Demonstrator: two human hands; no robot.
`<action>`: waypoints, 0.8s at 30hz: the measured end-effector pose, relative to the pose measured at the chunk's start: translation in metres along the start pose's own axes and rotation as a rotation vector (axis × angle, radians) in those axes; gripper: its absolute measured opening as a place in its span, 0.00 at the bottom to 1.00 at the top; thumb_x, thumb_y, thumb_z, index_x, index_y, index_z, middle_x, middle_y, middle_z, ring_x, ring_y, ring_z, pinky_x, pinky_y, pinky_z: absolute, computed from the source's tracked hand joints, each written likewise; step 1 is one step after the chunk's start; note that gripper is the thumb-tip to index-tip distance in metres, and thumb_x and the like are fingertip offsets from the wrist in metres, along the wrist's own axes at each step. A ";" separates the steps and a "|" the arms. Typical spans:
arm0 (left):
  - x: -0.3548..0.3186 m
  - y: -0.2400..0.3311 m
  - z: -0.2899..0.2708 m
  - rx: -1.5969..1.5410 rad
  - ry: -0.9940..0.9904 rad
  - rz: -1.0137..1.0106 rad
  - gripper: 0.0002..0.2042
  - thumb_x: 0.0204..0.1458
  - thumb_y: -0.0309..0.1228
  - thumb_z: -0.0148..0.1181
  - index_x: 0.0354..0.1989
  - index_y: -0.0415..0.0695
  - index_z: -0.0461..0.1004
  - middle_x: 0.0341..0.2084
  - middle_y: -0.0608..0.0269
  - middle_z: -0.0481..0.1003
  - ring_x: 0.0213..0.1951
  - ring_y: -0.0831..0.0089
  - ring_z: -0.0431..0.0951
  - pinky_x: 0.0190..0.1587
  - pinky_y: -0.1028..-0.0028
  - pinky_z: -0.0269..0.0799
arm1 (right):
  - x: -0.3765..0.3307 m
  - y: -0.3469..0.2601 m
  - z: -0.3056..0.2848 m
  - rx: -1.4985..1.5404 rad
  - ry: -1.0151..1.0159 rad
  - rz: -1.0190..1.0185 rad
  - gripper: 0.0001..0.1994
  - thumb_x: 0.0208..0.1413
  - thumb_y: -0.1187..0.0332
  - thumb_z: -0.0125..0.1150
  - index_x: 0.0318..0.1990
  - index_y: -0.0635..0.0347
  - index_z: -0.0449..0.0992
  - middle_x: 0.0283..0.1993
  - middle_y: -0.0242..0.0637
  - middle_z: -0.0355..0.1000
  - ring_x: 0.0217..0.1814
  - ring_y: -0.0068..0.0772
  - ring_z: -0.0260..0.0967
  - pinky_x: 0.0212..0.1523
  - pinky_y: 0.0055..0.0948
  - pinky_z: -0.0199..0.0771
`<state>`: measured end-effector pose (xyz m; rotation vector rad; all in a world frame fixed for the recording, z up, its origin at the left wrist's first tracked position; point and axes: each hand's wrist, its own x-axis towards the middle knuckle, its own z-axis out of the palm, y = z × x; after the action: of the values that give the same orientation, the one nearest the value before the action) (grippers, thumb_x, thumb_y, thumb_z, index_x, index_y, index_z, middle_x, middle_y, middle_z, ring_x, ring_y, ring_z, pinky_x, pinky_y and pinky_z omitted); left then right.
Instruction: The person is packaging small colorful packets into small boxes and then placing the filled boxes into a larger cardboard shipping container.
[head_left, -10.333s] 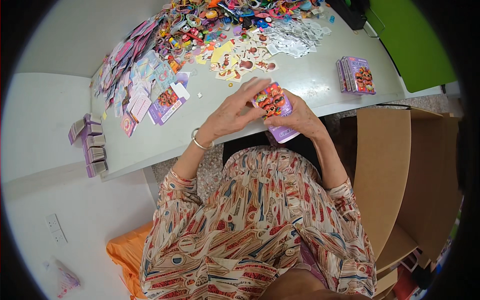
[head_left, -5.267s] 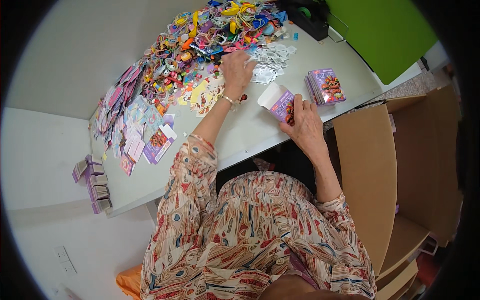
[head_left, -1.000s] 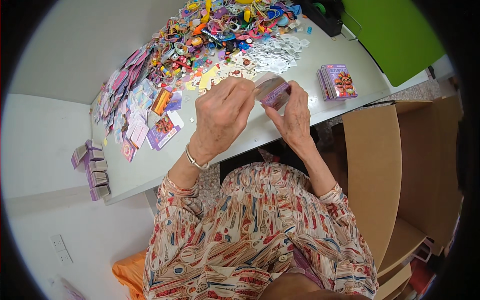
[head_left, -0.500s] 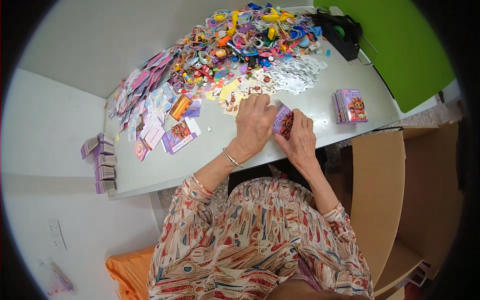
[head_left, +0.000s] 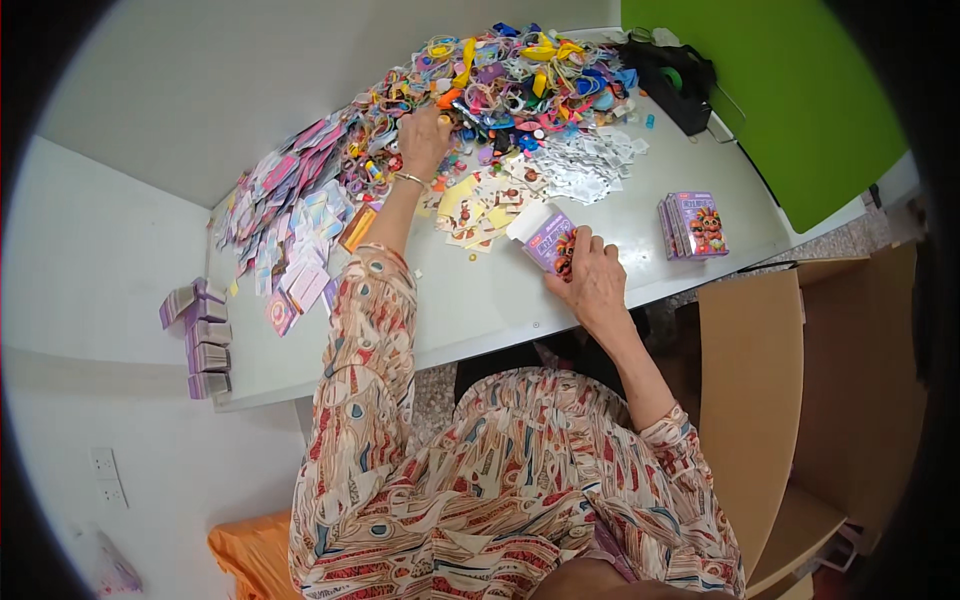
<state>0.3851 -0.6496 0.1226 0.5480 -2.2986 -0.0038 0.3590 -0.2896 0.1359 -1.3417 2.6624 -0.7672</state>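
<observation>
Right hand point(head_left: 598, 283) gripping small purple open-flapped box point(head_left: 545, 238), left hand point(head_left: 425, 133) fingers down in colourful trinket pile point(head_left: 510, 85)

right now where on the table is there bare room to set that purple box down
Bare table lies between the right hand holding the purple box and the stacked boxes, and along the near edge. The colourful pile under the left hand is crowded.

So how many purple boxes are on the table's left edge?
4, stacked in a column at the table edge: boxes at and. More may be hidden behind.
</observation>
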 end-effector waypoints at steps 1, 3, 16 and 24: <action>0.001 -0.003 0.004 0.107 -0.077 0.092 0.06 0.46 0.30 0.59 0.30 0.41 0.75 0.31 0.53 0.74 0.35 0.53 0.73 0.39 0.59 0.70 | 0.000 0.000 0.000 -0.014 -0.009 -0.003 0.31 0.36 0.60 0.72 0.45 0.66 0.62 0.39 0.51 0.69 0.39 0.53 0.68 0.38 0.43 0.72; -0.001 -0.003 0.010 0.139 -0.071 0.110 0.05 0.46 0.29 0.60 0.30 0.41 0.75 0.33 0.53 0.74 0.37 0.54 0.73 0.40 0.59 0.70 | 0.000 0.000 0.002 -0.023 0.002 -0.001 0.31 0.36 0.60 0.72 0.45 0.65 0.63 0.39 0.51 0.69 0.39 0.52 0.68 0.38 0.43 0.72; -0.032 0.025 -0.037 -0.153 0.048 0.013 0.06 0.51 0.25 0.57 0.35 0.40 0.77 0.33 0.50 0.75 0.32 0.52 0.76 0.36 0.61 0.72 | 0.005 -0.003 -0.002 -0.040 0.008 -0.006 0.31 0.36 0.61 0.74 0.45 0.65 0.63 0.38 0.48 0.69 0.39 0.49 0.69 0.36 0.40 0.74; -0.020 0.008 -0.013 -0.087 0.046 0.015 0.11 0.47 0.32 0.63 0.36 0.39 0.75 0.34 0.51 0.75 0.37 0.53 0.74 0.42 0.61 0.71 | 0.003 -0.003 0.001 -0.057 -0.001 -0.002 0.31 0.35 0.61 0.74 0.45 0.66 0.63 0.39 0.48 0.69 0.39 0.49 0.68 0.36 0.40 0.74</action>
<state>0.4036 -0.6325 0.1193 0.4812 -2.2459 -0.0832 0.3596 -0.2943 0.1366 -1.3576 2.7024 -0.6949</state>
